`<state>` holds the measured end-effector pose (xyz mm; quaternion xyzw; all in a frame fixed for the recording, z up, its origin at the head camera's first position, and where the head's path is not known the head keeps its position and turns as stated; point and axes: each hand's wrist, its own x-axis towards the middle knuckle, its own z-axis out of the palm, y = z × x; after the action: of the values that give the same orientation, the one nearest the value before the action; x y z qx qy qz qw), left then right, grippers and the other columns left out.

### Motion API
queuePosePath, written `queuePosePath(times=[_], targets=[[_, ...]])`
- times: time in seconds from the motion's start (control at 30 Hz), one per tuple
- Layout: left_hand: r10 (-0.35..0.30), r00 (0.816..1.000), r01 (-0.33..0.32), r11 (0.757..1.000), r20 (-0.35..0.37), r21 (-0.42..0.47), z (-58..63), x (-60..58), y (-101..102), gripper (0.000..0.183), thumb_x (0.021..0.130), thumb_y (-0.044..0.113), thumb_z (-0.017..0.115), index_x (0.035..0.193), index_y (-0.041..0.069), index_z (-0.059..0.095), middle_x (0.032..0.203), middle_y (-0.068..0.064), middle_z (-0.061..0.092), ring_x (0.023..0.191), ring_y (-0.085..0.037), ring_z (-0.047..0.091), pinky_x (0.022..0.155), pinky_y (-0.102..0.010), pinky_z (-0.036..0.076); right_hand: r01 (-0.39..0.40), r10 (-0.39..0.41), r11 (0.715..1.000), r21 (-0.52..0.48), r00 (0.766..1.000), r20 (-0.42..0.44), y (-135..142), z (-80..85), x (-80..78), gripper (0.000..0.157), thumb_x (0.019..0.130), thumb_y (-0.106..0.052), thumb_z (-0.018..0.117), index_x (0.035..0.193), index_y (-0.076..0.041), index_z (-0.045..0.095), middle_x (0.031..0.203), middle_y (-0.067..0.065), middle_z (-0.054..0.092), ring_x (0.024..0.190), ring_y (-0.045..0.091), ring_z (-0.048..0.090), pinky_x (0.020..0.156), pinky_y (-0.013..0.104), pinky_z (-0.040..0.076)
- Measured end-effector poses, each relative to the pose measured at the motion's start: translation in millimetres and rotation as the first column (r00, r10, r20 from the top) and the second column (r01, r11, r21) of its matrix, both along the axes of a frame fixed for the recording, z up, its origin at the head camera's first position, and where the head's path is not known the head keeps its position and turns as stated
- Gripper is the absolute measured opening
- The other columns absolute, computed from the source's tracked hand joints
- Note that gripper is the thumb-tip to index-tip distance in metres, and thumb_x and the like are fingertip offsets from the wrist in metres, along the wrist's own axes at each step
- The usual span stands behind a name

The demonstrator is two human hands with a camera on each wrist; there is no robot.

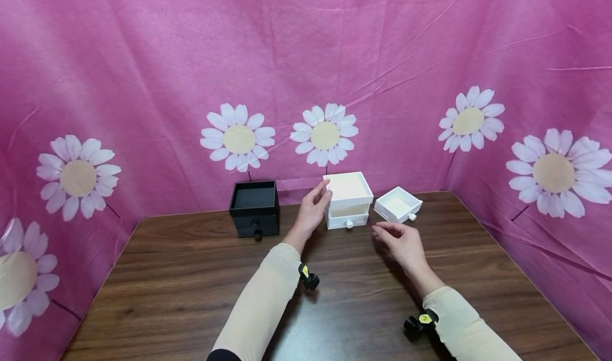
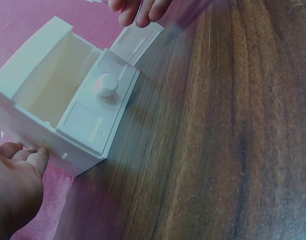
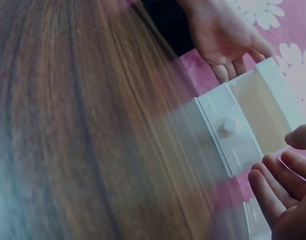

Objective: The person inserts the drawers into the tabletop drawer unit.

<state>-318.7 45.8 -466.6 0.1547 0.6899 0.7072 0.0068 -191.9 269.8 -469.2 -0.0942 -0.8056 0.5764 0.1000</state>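
Note:
A small white two-tier drawer box [image 1: 348, 191] stands on the table. Its upper slot is hollow, and the lower drawer with a round knob [image 2: 107, 85] is pushed in. My left hand [image 1: 312, 212] rests against the box's left side, its fingers touching the side wall in the left wrist view. To the box's right lies a loose white drawer [image 1: 399, 206] with its own knob. In front of these two, my right hand [image 1: 401, 244] hovers with loosely bent fingers and holds nothing. The right wrist view shows its fingers [image 3: 280, 180] apart from the box.
A black drawer box [image 1: 255, 209] with an open-topped tray stands to the left of my left hand. Pink cloth [image 1: 306, 58] printed with white daisies hangs behind and at both sides of the brown wooden table [image 1: 191, 286]. Each wrist wears a small black camera.

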Motion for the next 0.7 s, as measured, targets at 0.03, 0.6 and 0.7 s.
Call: queuePosePath(times=[0.03, 0.6, 0.7], targets=[[0.001, 1.0, -0.001, 1.0, -0.001, 0.001, -0.3, -0.1, 0, 0.045, 0.11, 0.018, 0.062, 0.155, 0.011, 0.06, 0.162, -0.02, 0.054, 0.15, -0.032, 0.053, 0.129, -0.045, 0.042, 0.0, 0.0, 1.0, -0.001, 1.0, 0.0, 1, -0.2, 0.3, 0.038, 0.103, -0.017, 0.075, 0.13, 0.009, 0.072, 0.11, 0.021, 0.082, 0.082, 0.002, 0.078, 0.073, 0.016, 0.062], [-0.004, 1.0, 0.004, 1.0, 0.008, 0.002, -1.6, -2.2, 0, 0.045, 0.111, 0.02, 0.062, 0.155, 0.012, 0.06, 0.163, -0.018, 0.053, 0.151, -0.031, 0.052, 0.129, -0.044, 0.042, 0.07, -0.067, 0.995, 0.071, 0.997, -0.033, 32, -2.7, 4.2, 0.033, 0.103, -0.014, 0.074, 0.127, 0.008, 0.074, 0.103, 0.018, 0.083, 0.079, -0.002, 0.075, 0.062, 0.02, 0.062], [-0.004, 1.0, 0.004, 1.0, 0.008, 0.007, -1.8, -2.2, 0, 0.045, 0.111, 0.02, 0.062, 0.155, 0.012, 0.06, 0.163, -0.019, 0.053, 0.152, -0.031, 0.052, 0.129, -0.044, 0.042, 0.091, -0.089, 0.992, 0.09, 0.996, -0.031, 39, -3.1, 3.4, 0.034, 0.103, -0.014, 0.074, 0.128, 0.008, 0.074, 0.101, 0.018, 0.083, 0.078, -0.003, 0.074, 0.06, 0.02, 0.061]])
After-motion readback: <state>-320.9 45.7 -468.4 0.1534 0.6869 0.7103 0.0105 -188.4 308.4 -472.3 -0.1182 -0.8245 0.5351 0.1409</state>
